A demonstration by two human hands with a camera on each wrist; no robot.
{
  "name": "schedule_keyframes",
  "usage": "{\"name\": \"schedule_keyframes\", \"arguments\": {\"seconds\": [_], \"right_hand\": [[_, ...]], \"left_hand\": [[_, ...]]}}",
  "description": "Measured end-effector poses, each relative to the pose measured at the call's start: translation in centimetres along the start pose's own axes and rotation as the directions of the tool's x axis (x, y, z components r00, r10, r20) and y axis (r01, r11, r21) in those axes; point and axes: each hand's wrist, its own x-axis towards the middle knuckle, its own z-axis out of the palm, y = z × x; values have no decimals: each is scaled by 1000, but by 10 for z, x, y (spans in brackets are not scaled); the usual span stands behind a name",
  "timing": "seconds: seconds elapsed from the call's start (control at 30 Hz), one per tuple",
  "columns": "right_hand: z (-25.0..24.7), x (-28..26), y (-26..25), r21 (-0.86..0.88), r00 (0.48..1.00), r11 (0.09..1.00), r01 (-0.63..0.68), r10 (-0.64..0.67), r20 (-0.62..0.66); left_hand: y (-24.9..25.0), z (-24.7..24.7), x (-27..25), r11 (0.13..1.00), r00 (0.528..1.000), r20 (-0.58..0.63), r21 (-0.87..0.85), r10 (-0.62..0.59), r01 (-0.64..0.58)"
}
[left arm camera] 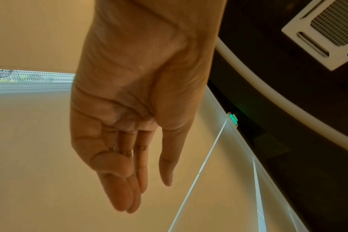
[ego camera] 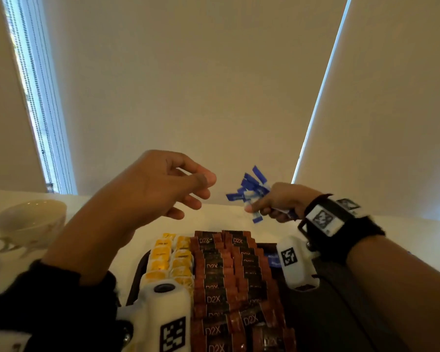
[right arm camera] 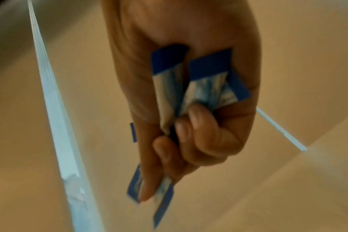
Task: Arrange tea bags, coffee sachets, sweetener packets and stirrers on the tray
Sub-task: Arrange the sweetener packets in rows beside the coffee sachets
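Note:
My right hand (ego camera: 272, 207) is raised above the table and grips a fanned bunch of blue-and-white sweetener packets (ego camera: 249, 191); in the right wrist view its curled fingers (right arm camera: 190, 135) squeeze the packets (right arm camera: 206, 81). My left hand (ego camera: 163, 189) hovers just left of the bunch with relaxed fingers and holds nothing; the left wrist view shows its bare palm (left arm camera: 133, 97). Below both hands lies the dark tray (ego camera: 142, 265). It carries rows of yellow tea bags (ego camera: 170, 260) at the left and rows of brown D2X coffee sachets (ego camera: 229, 278) in the middle. No stirrers are in view.
A white cup on a saucer (ego camera: 28, 222) stands at the left on the white table (ego camera: 417, 240). Beige roller blinds (ego camera: 188, 85) fill the view behind. A few blue packets (ego camera: 272, 260) lie at the tray's right side, partly hidden by the right wrist camera.

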Motion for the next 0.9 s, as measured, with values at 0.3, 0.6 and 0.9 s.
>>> {"name": "schedule_keyframes", "arguments": {"seconds": [0.3,0.6,0.9], "right_hand": [[18,-103,-33,187,883,904,384,-419,211],[33,-123,-10,382,838,853,356,-472,274],[30,-122,-6,382,866,849,366,-461,194]], "left_hand": [[-1,17,-1,994,992,65,42,-108,105],[24,6,-24,999,942,335,-28,34,-26],[19,30,-17,996,983,183,-85,-14,30]]}}
